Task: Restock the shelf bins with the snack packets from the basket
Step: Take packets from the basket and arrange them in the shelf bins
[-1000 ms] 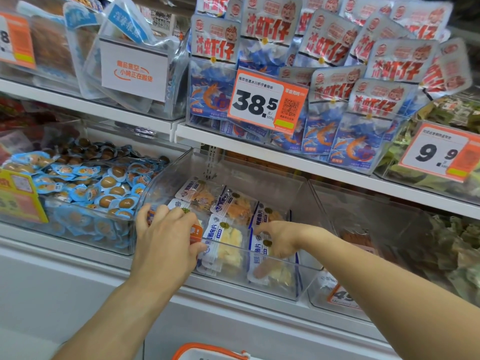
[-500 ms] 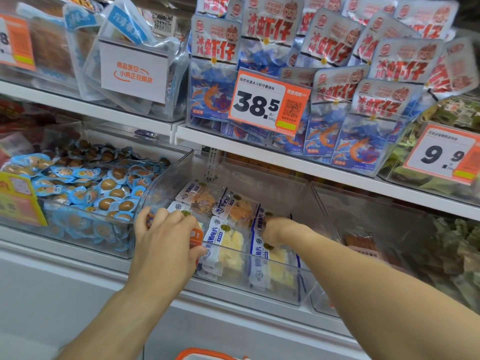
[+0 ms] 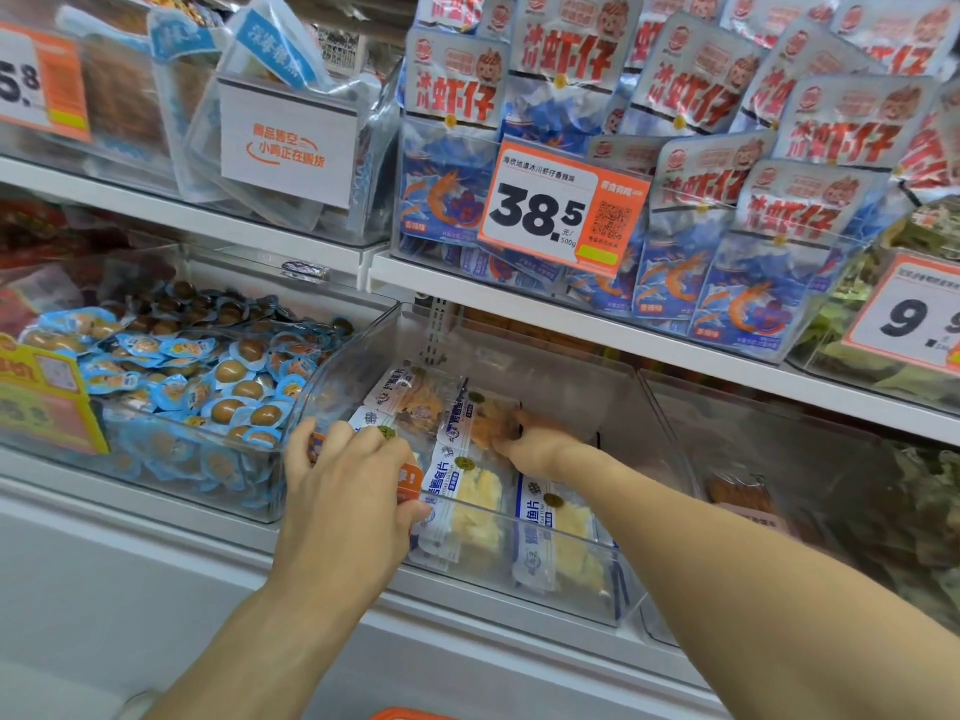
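- Snack packets (image 3: 470, 498): flat sealed pouches with a white-and-blue printed panel and a clear window showing pale yellow or orange pieces. They lie in the clear bin (image 3: 631, 402) on the lower shelf, in rows running front to back.
- Handling, judged: light, thin and pliable; the film looks glossy and likely slippery. The contents look like thin pieces that could crack if squeezed.
- Hold point, judged: pinch a sealed edge or the printed end, or slide the packet with flat fingers rather than pressing on the window.
- Long axis: the front packets lie flat with the long side running from the bin's front wall toward the back. The rear packets sit slightly skewed, tilted to the left.
- Facing: label side up, printed panel along the left of each packet, window to the right.
- Left hand (image 3: 345, 491): at the bin's front left corner, fingers curled over the rim with a packet edge and an orange tag under the thumb. Whether it actually pinches the packet cannot be told.
- Right hand (image 3: 537, 444): reached deep into the bin, fingertips on the rear orange-window packet (image 3: 485, 415). Its grip is hidden, so touching or holding cannot be told.
- Basket (image 3: 410, 714): only an orange rim shows at the bottom edge.
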`<act>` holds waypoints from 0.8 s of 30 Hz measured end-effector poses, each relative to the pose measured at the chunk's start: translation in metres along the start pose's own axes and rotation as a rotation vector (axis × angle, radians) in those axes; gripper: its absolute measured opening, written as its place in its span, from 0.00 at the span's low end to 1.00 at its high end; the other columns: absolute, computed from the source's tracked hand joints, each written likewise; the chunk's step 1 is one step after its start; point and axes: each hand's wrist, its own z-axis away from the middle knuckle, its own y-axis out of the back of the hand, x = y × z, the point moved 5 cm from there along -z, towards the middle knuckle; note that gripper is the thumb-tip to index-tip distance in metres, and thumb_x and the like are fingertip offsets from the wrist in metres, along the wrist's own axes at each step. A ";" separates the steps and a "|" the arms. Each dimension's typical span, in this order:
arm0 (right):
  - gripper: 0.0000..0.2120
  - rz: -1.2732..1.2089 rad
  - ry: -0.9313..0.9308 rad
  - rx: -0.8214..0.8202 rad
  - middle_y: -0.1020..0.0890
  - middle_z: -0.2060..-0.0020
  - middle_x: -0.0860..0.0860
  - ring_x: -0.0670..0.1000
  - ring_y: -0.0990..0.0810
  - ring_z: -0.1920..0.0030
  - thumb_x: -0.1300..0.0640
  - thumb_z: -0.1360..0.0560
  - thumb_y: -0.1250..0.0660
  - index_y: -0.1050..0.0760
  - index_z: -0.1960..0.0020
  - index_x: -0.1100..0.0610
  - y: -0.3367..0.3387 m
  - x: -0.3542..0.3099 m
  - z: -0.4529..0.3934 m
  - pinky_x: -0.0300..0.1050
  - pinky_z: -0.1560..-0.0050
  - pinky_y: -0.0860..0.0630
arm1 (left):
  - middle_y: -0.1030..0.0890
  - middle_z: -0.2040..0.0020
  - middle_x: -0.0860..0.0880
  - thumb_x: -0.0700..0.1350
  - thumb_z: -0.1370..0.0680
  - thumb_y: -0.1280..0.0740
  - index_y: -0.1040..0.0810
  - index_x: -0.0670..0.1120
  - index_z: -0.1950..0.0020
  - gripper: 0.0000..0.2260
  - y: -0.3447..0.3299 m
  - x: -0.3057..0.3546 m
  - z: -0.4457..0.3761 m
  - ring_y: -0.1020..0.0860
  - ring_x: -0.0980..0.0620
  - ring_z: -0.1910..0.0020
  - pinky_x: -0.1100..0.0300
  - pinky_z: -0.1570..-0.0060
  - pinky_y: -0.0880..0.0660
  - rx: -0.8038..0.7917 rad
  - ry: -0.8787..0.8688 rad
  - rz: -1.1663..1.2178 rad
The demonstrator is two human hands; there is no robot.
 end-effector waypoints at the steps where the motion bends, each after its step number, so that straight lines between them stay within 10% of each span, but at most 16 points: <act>1: 0.26 0.014 -0.005 0.003 0.28 0.29 0.54 0.57 0.28 0.32 0.42 0.19 0.40 0.35 0.25 0.52 -0.001 0.001 -0.002 0.52 0.30 0.31 | 0.28 0.62 0.58 0.56 0.40 0.18 0.24 0.55 0.60 0.18 0.000 0.000 0.000 0.26 0.49 0.55 0.43 0.35 0.38 -0.003 -0.001 0.000; 11: 0.22 0.097 0.090 0.057 0.20 0.43 0.56 0.57 0.22 0.42 0.41 0.18 0.43 0.25 0.35 0.56 0.018 -0.008 0.027 0.49 0.41 0.24 | 0.29 0.62 0.58 0.58 0.39 0.19 0.23 0.55 0.59 0.18 0.001 -0.001 -0.001 0.26 0.50 0.55 0.44 0.34 0.39 -0.027 -0.009 0.007; 17: 0.07 -0.104 0.396 0.591 0.18 0.54 0.48 0.46 0.20 0.54 0.56 0.24 0.34 0.20 0.48 0.53 0.066 -0.022 0.135 0.43 0.50 0.23 | 0.23 0.47 0.54 0.58 0.36 0.22 0.22 0.54 0.47 0.21 0.024 0.009 0.002 0.29 0.46 0.36 0.41 0.29 0.51 0.069 -0.065 0.068; 20: 0.04 -0.205 0.567 0.683 0.23 0.60 0.45 0.40 0.25 0.60 0.61 0.25 0.32 0.23 0.53 0.54 0.050 -0.006 0.209 0.30 0.58 0.32 | 0.23 0.54 0.53 0.48 0.28 0.28 0.22 0.49 0.52 0.07 0.045 0.027 0.017 0.25 0.48 0.50 0.50 0.47 0.31 0.211 -0.220 0.257; 24: 0.06 -0.357 0.449 0.554 0.23 0.60 0.45 0.42 0.25 0.61 0.62 0.25 0.32 0.25 0.51 0.53 -0.037 0.058 0.260 0.30 0.60 0.33 | 0.23 0.59 0.54 0.42 0.24 0.31 0.23 0.50 0.55 0.04 0.001 0.060 0.076 0.25 0.49 0.60 0.53 0.61 0.27 -0.214 -0.220 0.377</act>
